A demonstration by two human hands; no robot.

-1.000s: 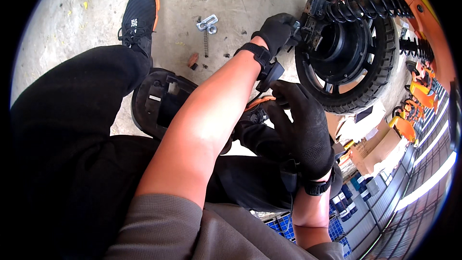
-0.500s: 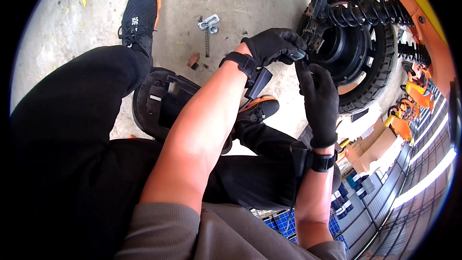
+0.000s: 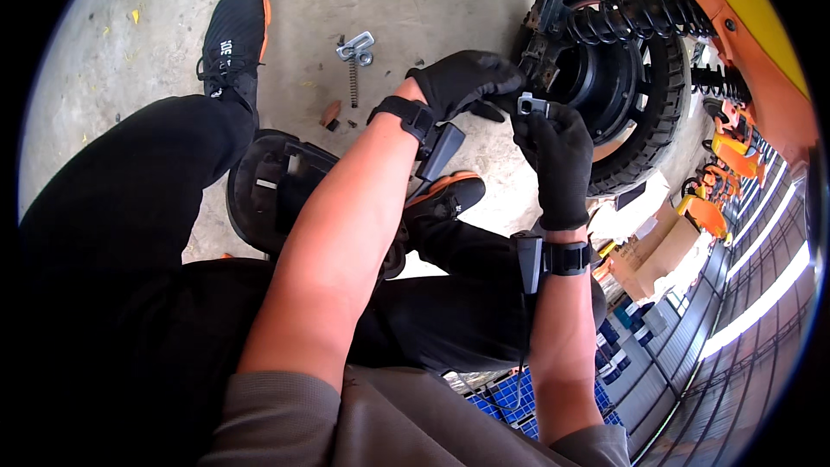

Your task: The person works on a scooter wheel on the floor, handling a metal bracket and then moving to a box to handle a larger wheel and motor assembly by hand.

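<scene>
A black glove covers each hand. My right hand (image 3: 558, 156) pinches a small silvery metal bracket (image 3: 524, 104) with a hole in it, between thumb and fingers. Just left of it, my left hand (image 3: 471, 85) reaches out with its thumb apart from the fingers, and nothing shows in its grip. Its fingertips are near the black metal mount (image 3: 543, 30) beside the wheel, but I cannot tell if they touch it. The wheel (image 3: 653, 121) has a knobbly black tyre and stands beyond my right hand.
On the concrete floor lie a slotted metal plate (image 3: 355, 46), a coil spring (image 3: 353, 85), a round metal piece (image 3: 366, 59) and a brown fragment (image 3: 329, 111). A black plastic shell (image 3: 246, 195) is between my legs. Black shock absorbers (image 3: 605, 28) and an orange frame (image 3: 752, 60) stand right; a cardboard box (image 3: 661, 259) lies behind.
The metal piece, earlier at my left fingertips, is now in my right hand and turned to show its hole. My left thumb has come away from the fingers. The view has shifted slightly.
</scene>
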